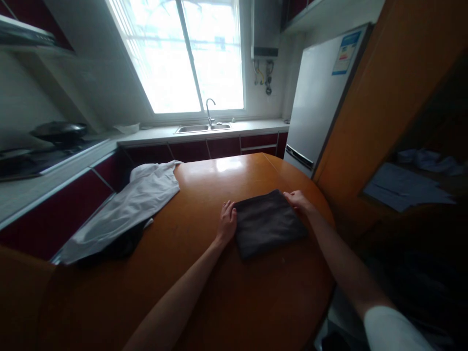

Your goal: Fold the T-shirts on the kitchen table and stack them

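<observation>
A dark grey garment, folded into a flat rectangle, lies on the wooden table in front of me. My left hand rests beside its left edge, fingers stretched out and touching the upper left corner. At the upper right corner, my right hand is closed, with the cloth's edge pinched between thumb and fingers. What kind of garment it is cannot be told from its folded shape.
A white garment and a black cloth lie at the left edge of the orange-brown table. Beyond are a sink, a stove with a pan and a fridge. Pale cloths lie at right.
</observation>
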`<state>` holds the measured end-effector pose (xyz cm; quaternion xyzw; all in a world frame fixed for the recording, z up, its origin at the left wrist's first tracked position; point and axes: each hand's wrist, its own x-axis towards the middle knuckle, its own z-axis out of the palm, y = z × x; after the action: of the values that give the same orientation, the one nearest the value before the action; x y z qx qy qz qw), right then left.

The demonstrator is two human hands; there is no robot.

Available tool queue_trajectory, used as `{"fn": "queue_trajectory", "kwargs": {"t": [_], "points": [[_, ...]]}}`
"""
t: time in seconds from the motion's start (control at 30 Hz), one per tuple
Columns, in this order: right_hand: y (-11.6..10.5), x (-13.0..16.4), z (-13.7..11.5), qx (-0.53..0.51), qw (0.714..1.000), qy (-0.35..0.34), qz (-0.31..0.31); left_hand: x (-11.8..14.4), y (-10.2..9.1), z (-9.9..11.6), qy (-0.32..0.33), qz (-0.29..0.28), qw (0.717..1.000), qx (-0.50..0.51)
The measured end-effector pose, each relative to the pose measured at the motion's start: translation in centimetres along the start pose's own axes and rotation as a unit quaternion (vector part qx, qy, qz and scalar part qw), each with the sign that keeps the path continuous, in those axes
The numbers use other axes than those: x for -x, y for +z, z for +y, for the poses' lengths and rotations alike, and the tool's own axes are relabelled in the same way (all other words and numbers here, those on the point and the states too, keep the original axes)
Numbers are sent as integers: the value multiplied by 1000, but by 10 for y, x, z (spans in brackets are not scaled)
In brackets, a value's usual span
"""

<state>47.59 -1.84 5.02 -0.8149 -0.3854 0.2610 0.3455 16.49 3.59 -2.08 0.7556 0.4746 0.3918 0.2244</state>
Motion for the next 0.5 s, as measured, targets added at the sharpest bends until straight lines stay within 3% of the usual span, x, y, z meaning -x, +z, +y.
{"fn": "queue_trajectory", "kwargs": {"t": [0.23,0.5], "points": [[-9,20,-14,-64,993,55,-87,-2,0,-1,16,20,998,51],[-24,21,-28,-101,980,75,-157,-4,-3,-2,6,24,997,72]]}}
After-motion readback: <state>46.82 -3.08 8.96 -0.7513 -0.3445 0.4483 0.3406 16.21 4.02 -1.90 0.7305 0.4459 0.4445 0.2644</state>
